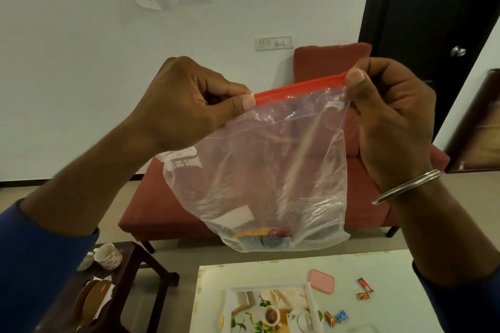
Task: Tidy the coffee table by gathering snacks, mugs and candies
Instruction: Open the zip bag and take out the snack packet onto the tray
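I hold a clear zip bag with a red seal strip up in front of me, well above the coffee table. My left hand pinches the strip's left end and my right hand pinches its right end. Several wrapped candies lie in the bottom of the bag. On the table below, loose candies remain: a red one, an orange one, and an orange and blue pair. A floral mug stands on a dark side table at lower left.
A pink lidded box and a printed picture tray sit on the coffee table. Brown plates rest on the side table. A red sofa stands behind the coffee table, a dark door at right.
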